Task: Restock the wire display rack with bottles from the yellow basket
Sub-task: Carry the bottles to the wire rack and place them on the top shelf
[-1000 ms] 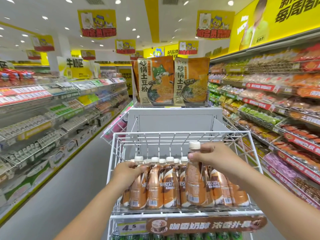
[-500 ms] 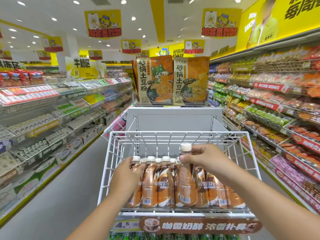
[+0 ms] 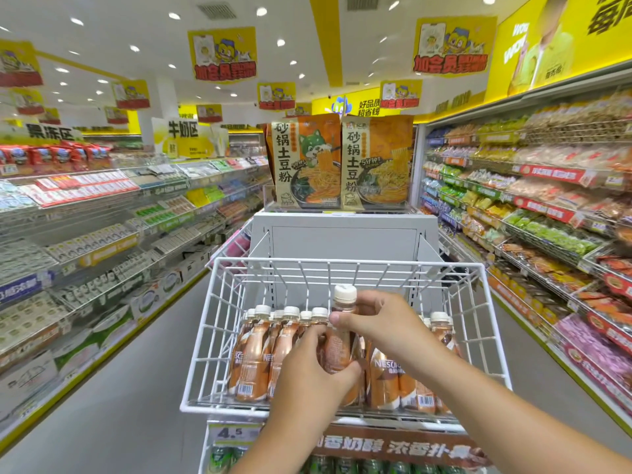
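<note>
- There is a single view, from a wide-angle camera worn on the person's head.
- It faces forward along a shop aisle and tilts a little downward, so the ceiling lights fill the top of the frame.
- The white wire display rack (image 3: 345,268) sits dead centre and very near, its front edge close to the bottom of the frame.
- Both forearms enter from the bottom edge, the left hand (image 3: 316,367) and right hand (image 3: 379,323) meeting over the rack's middle.
- Stocked shelves (image 3: 102,213) run away down both sides and curve outward near the frame edges.
- No second view exists, so nothing is shared between views.
</note>
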Demonstrator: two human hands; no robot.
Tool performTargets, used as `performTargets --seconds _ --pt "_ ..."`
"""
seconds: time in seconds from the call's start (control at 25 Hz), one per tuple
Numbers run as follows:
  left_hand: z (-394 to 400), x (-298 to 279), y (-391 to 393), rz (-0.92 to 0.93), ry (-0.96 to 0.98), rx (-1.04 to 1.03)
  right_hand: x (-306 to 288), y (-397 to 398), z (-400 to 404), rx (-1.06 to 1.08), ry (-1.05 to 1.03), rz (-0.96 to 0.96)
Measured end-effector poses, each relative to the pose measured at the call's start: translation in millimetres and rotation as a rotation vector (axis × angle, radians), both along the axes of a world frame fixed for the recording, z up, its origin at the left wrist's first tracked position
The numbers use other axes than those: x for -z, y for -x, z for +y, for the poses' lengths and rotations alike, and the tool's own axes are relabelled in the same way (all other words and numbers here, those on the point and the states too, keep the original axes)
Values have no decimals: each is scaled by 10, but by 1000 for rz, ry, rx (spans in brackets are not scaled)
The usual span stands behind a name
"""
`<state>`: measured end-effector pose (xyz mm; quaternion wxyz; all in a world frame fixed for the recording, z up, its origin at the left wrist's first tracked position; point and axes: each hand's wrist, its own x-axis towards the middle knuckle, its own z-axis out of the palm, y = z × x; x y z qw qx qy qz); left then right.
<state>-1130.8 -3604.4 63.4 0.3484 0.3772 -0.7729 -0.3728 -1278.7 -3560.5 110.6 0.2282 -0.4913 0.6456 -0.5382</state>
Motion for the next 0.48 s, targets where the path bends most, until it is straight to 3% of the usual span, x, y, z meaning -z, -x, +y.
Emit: performTargets --seconds 0.12,0.36,0.48 --pt "-89 23 -120 -6 58 -87 87 -2 102 62 -6 172" --pt "-599 95 -569 -77 157 -328 302 -23 401 145 -91 755" --pt "-880 207 -715 -172 232 -446 384 -18 439 242 -119 905"
